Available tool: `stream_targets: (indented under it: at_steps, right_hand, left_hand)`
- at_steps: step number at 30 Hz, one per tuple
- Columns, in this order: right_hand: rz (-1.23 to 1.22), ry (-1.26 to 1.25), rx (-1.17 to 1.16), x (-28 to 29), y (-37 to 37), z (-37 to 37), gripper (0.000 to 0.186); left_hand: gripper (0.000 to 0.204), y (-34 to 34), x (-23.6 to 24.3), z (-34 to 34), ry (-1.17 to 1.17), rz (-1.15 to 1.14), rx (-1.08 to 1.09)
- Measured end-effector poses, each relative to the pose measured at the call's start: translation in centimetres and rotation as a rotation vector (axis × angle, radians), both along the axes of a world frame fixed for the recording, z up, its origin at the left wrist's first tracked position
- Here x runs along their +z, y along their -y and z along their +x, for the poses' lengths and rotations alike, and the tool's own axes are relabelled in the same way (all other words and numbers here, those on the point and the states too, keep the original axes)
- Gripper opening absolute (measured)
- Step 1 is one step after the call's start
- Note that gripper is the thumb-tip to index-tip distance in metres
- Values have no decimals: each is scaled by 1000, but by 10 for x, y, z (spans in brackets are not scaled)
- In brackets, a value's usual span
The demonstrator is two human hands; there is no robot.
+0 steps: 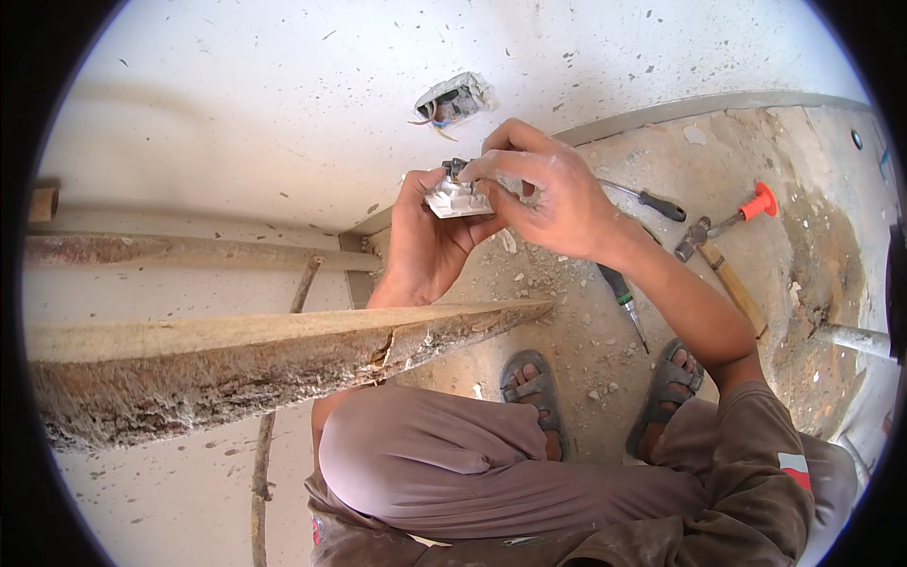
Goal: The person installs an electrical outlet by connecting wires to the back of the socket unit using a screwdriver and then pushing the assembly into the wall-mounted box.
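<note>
Between my two hands is a white electrical wall socket [457,204], its dark back parts facing up. My left hand [427,238] is closed round its left side and underside, thumb at the edge. From the right, my right hand [543,194] pinches at the back of the socket with thumb and fingers; whether a wire or screw is between the fingertips I cannot tell. Just beyond, a rough hole in the wall [455,100] holds a dark box, with several loose wires [434,117] sticking out at its left.
A rough wooden plank [217,364] crosses at left, near my left forearm. Poles [179,251] stand behind it. On the dusty, rubble-strewn floor lie a hammer [727,283], a chisel with a red guard [756,205], a black-handled screwdriver [661,205] and a green-banded screwdriver [624,298].
</note>
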State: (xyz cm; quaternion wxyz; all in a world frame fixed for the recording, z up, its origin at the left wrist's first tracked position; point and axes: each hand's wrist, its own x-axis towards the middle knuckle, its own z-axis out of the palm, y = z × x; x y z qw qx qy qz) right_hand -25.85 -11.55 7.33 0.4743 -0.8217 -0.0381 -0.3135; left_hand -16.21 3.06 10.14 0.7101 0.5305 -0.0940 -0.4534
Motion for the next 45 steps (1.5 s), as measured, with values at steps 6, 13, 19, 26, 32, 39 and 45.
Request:
stream_targets:
  at_steps: [6, 13, 19, 26, 32, 39, 45]
  right_hand:
    - [62, -23, 15, -2, -2, 1, 19]
    - [274, 31, -89, -8, 3, 8, 14]
    - [-56, -104, -335, -44, 16, 56, 14]
    - [-186, 134, -368, -52, 3, 110, 16]
    - [-300, 110, -359, -54, -2, 135, 15]
    - [-411, 151, -246, -45, 19, 144, 18]
    - [-335, 161, -276, -46, 19, 152, 15]
  left_hand:
    - [43, -1, -3, 1, 29, -1, 11]
    - [42, -2, -6, 3, -40, -32, 36]
    - [41, -4, -36, 35, -12, -79, 240]
    - [43, -19, -48, 62, -17, -131, 352]
    - [42, -12, -53, 73, 5, -194, 498]
    - [36, -2, -58, 84, 66, -243, 537]
    - [33, 7, -50, 84, 74, -204, 536]
